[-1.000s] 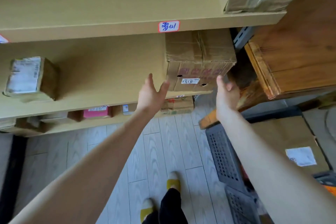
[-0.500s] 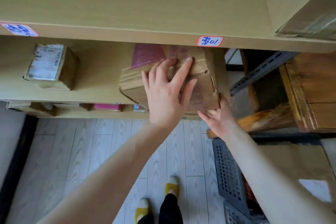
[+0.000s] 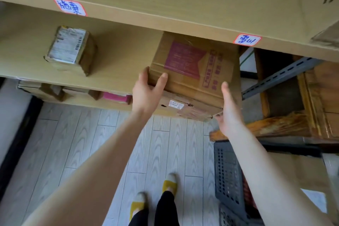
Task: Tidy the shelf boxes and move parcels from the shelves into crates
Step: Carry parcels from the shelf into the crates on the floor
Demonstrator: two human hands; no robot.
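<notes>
The cardboard box [image 3: 194, 71] sits at the right end of the middle shelf [image 3: 119, 60], its front jutting past the shelf lip, between the 2 hands, its long axis seemingly running left to right. The left hand [image 3: 146, 95] grasps the near left corner, fingers [image 3: 145, 76] round the side and thumb over the top, while the right hand [image 3: 229, 113] lies flat and unclenched against the right side, so both are equally near. It is creased, matte corrugated card with faded pink print, squarish; a grey perforated plastic crate [image 3: 227, 170] stands on the floor [image 3: 91, 152] below the right arm.
</notes>
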